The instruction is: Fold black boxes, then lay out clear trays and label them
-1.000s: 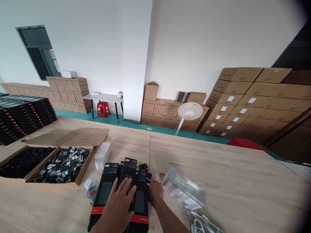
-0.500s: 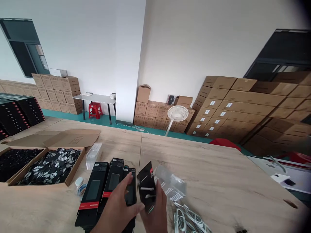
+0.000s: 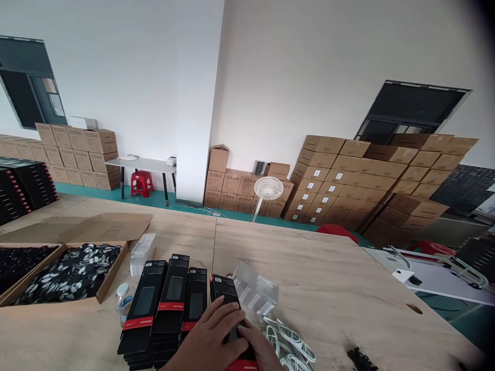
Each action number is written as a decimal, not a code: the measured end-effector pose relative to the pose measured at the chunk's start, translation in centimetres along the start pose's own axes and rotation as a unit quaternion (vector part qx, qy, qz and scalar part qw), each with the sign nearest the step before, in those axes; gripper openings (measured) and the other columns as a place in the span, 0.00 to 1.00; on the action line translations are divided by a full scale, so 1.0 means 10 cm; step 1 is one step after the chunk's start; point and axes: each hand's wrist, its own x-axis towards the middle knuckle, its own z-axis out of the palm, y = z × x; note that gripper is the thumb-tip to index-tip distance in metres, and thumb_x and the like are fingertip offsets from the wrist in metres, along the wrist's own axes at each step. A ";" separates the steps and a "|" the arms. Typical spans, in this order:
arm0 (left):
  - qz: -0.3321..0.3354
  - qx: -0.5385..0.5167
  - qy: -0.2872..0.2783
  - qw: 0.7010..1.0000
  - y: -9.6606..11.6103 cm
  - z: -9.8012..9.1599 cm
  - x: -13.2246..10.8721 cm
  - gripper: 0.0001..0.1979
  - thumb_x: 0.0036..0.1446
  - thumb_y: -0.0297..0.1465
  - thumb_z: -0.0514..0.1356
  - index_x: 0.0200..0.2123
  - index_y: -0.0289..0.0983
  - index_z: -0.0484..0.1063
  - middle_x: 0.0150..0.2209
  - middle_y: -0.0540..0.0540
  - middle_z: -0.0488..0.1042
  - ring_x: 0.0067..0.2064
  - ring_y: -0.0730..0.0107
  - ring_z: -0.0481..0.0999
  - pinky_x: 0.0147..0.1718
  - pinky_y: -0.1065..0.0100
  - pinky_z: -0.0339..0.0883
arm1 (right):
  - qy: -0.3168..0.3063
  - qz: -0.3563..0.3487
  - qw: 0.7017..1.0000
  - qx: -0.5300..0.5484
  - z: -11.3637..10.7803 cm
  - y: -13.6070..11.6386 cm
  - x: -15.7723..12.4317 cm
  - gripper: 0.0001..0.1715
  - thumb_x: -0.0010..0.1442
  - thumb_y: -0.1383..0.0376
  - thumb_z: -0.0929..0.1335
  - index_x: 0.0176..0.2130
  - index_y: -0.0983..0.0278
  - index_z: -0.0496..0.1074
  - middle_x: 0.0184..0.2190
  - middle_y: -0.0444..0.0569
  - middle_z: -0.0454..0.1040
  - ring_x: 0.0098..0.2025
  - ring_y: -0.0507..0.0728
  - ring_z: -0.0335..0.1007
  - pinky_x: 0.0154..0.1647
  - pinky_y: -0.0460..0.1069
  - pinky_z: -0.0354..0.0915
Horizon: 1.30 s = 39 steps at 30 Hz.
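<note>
A slim black box point(image 3: 225, 286) with a red band at its near end lies between my hands. My left hand point(image 3: 216, 332) wraps over its front face from the left, fingers together. From the right side, my right hand point(image 3: 262, 344) grips the same box, its fingertips near my left thumb. Stacks of similar black boxes point(image 3: 144, 301) with red bands stand just left of my hands. Behind the held box, to its right, lie clear plastic trays point(image 3: 256, 288). Coiled white cables point(image 3: 290, 342) are close to my right hand.
Cartons of black discs point(image 3: 73, 273) stand at the left, near a clear jar point(image 3: 124, 301) and stacked clear plastic cases point(image 3: 142, 253). Small black pieces point(image 3: 361, 359) lie at the front right. Beyond the table are a white fan point(image 3: 268, 188) and stacked brown boxes point(image 3: 332, 180).
The black box, held tilted with its printed side in view, has turned to show its long front face and come down beside the stacks. My left hand has closed onto it. The view has shifted right.
</note>
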 end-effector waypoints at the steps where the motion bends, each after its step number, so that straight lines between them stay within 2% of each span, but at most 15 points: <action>1: -0.007 0.019 0.012 1.000 -0.01 0.02 -0.06 0.22 0.60 0.28 0.55 0.57 0.46 0.66 0.61 0.43 0.69 0.64 0.58 0.63 0.62 0.49 0.59 | -0.011 0.007 1.000 0.013 0.07 0.01 0.04 0.25 0.40 0.53 0.77 0.37 0.63 0.79 0.37 0.52 0.79 0.45 0.63 0.73 0.50 0.54 0.67; 4: -0.106 0.055 0.057 0.991 -0.13 0.04 -0.36 0.38 0.50 0.26 0.59 0.65 0.43 0.54 0.67 0.38 0.56 0.68 0.46 0.54 0.60 0.40 0.60 | 0.004 -0.014 1.000 -0.019 0.27 0.10 0.32 0.26 0.50 0.53 0.71 0.46 0.64 0.75 0.40 0.51 0.78 0.44 0.61 0.74 0.48 0.53 0.68; 6: -0.211 0.087 0.077 0.971 -0.24 0.05 -0.59 0.42 0.48 0.23 0.57 0.66 0.45 0.50 0.70 0.42 0.50 0.69 0.46 0.50 0.60 0.39 0.58 | 0.030 -0.051 0.989 -0.138 0.40 0.20 0.57 0.28 0.54 0.51 0.66 0.49 0.64 0.73 0.41 0.51 0.78 0.44 0.61 0.74 0.47 0.53 0.68; 8: -0.280 0.119 0.071 0.950 -0.37 0.08 -0.78 0.41 0.49 0.22 0.55 0.66 0.48 0.50 0.70 0.47 0.49 0.69 0.51 0.49 0.62 0.41 0.56 | 0.050 -0.076 0.961 -0.260 0.54 0.32 0.79 0.28 0.56 0.51 0.63 0.48 0.64 0.73 0.40 0.52 0.78 0.45 0.62 0.73 0.47 0.53 0.67; 11: -0.275 0.113 -0.006 0.955 -0.53 0.20 -0.95 0.39 0.50 0.21 0.54 0.64 0.53 0.54 0.69 0.52 0.52 0.69 0.52 0.52 0.62 0.38 0.51 | 0.061 -0.077 0.932 -0.348 0.70 0.49 0.94 0.24 0.55 0.51 0.64 0.43 0.64 0.76 0.39 0.54 0.78 0.47 0.65 0.72 0.49 0.55 0.65; 14: -0.245 0.046 -0.126 0.960 -0.63 0.31 -0.97 0.39 0.48 0.21 0.56 0.62 0.56 0.58 0.67 0.53 0.56 0.67 0.48 0.54 0.61 0.30 0.45 | 0.078 -0.079 0.899 -0.424 0.65 0.52 0.95 0.24 0.57 0.53 0.63 0.43 0.65 0.76 0.42 0.56 0.76 0.49 0.65 0.71 0.52 0.55 0.63; 17: -0.259 0.003 -0.187 0.948 -0.65 0.32 -0.93 0.37 0.48 0.22 0.56 0.61 0.54 0.60 0.66 0.50 0.58 0.68 0.47 0.52 0.60 0.28 0.41 | 0.119 -0.078 0.860 -0.491 0.30 0.35 0.98 0.28 0.55 0.58 0.66 0.53 0.66 0.71 0.53 0.60 0.70 0.57 0.68 0.63 0.58 0.59 0.56; 20: -0.273 -0.012 -0.209 0.939 -0.64 0.28 -0.89 0.36 0.47 0.23 0.56 0.61 0.52 0.61 0.67 0.49 0.57 0.68 0.46 0.51 0.61 0.29 0.42 | 0.191 -0.068 0.796 -0.570 -0.28 0.09 1.09 0.45 0.46 0.71 0.70 0.63 0.65 0.58 0.66 0.64 0.50 0.68 0.74 0.38 0.62 0.68 0.44; 22: -0.268 -0.012 -0.213 0.940 -0.63 0.29 -0.89 0.36 0.47 0.23 0.57 0.60 0.53 0.62 0.66 0.49 0.58 0.68 0.47 0.52 0.61 0.29 0.44 | 0.219 -0.035 0.679 -0.700 -0.68 -0.05 1.20 0.52 0.44 0.75 0.69 0.65 0.62 0.53 0.69 0.63 0.41 0.69 0.73 0.31 0.61 0.70 0.45; 23: -0.265 -0.006 -0.205 0.942 -0.63 0.32 -0.89 0.36 0.47 0.23 0.57 0.60 0.54 0.62 0.66 0.50 0.58 0.68 0.47 0.53 0.61 0.29 0.45 | 0.215 -0.012 0.646 -0.732 -0.86 -0.09 1.26 0.52 0.44 0.76 0.68 0.65 0.62 0.52 0.69 0.63 0.40 0.69 0.73 0.32 0.59 0.71 0.47; 24: -0.267 0.007 -0.191 0.945 -0.63 0.35 -0.90 0.36 0.46 0.23 0.57 0.59 0.54 0.63 0.66 0.50 0.60 0.67 0.47 0.54 0.61 0.30 0.46 | 0.207 0.002 0.630 -0.749 -1.02 -0.13 1.32 0.51 0.44 0.77 0.68 0.65 0.61 0.53 0.68 0.64 0.43 0.68 0.74 0.36 0.57 0.71 0.51; 26: -0.275 0.047 -0.153 0.948 -0.62 0.43 -0.93 0.35 0.44 0.22 0.58 0.56 0.53 0.66 0.64 0.51 0.63 0.66 0.48 0.57 0.61 0.31 0.46 | 0.171 0.013 0.635 -0.754 -1.26 -0.18 1.43 0.47 0.46 0.77 0.67 0.63 0.62 0.56 0.63 0.65 0.54 0.65 0.73 0.48 0.55 0.66 0.57; 29: -0.275 0.093 -0.116 0.950 -0.64 0.53 -0.99 0.34 0.44 0.22 0.59 0.55 0.53 0.68 0.63 0.51 0.65 0.65 0.48 0.60 0.62 0.32 0.48 | 0.086 -0.011 0.655 -0.751 -1.39 -0.18 1.57 0.45 0.43 0.78 0.67 0.60 0.60 0.60 0.56 0.58 0.65 0.59 0.66 0.59 0.55 0.57 0.59; 34: -0.236 0.107 -0.106 0.960 -0.66 0.57 -1.07 0.35 0.47 0.23 0.59 0.58 0.55 0.64 0.63 0.51 0.66 0.64 0.49 0.61 0.60 0.35 0.54 | -0.032 -0.067 0.677 -0.732 -1.17 0.02 1.67 0.48 0.39 0.76 0.69 0.60 0.59 0.61 0.59 0.52 0.63 0.62 0.62 0.54 0.58 0.51 0.56; 39: -0.252 0.118 -0.069 0.958 -0.58 0.52 -1.06 0.35 0.47 0.20 0.57 0.57 0.55 0.64 0.62 0.53 0.67 0.65 0.53 0.61 0.61 0.36 0.52 | -0.053 -0.088 0.695 -0.712 -1.03 0.16 1.62 0.49 0.40 0.75 0.68 0.61 0.60 0.59 0.59 0.54 0.62 0.62 0.64 0.53 0.59 0.53 0.57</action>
